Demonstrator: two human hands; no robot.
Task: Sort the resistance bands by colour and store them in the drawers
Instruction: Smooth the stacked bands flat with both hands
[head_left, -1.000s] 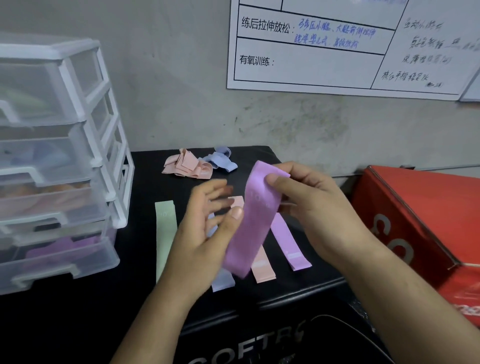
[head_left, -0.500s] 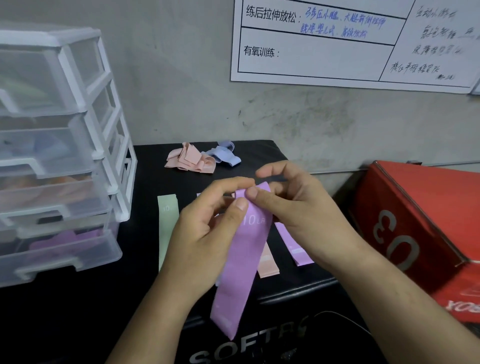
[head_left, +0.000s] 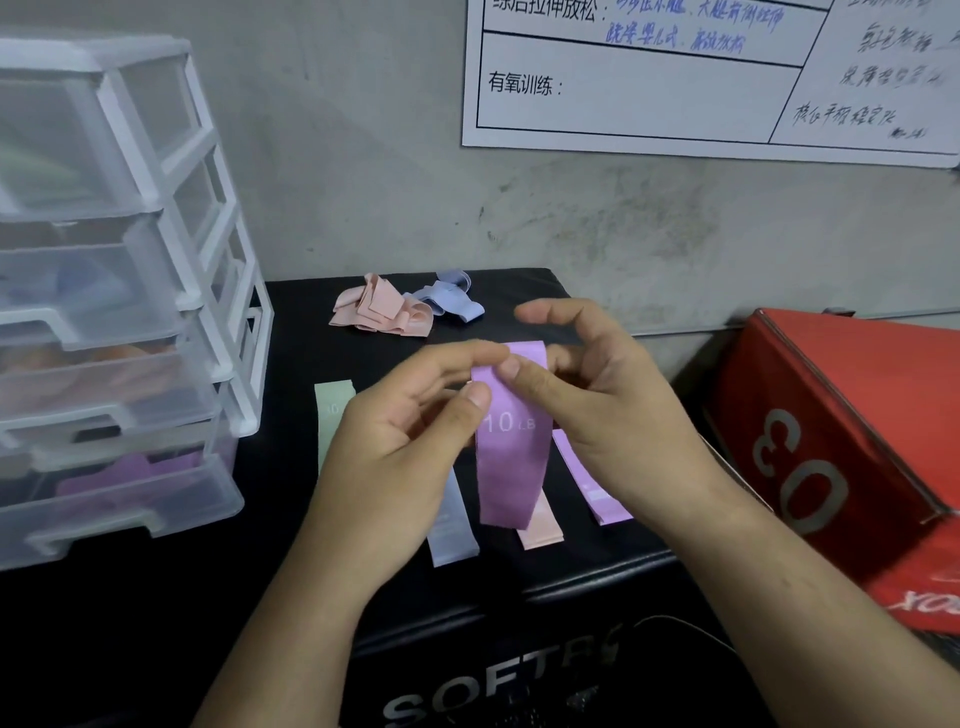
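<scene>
Translucent plastic drawers in a white frame (head_left: 130, 312) stand at the left of the black padded desk (head_left: 311, 353), with purple bands in the lowest one. Beside them lies a pale green flat band (head_left: 332, 415). The left hand (head_left: 405, 447) and right hand (head_left: 597, 415) each have their grip pinched on the top of a purple resistance band marked 10 LB (head_left: 509, 467). It hangs over a flat blue strip (head_left: 452, 530), a peach strip (head_left: 540, 535) and a purple strip (head_left: 597, 493), partly hiding them. A red cardboard box (head_left: 857, 441) sits rightmost.

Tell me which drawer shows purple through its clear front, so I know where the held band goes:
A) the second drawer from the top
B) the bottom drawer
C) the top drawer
B: purple material shows through the clear front of the bottom drawer, the same colour as the purple band marked 10 LB that the left hand and right hand pinch near its top.
</scene>
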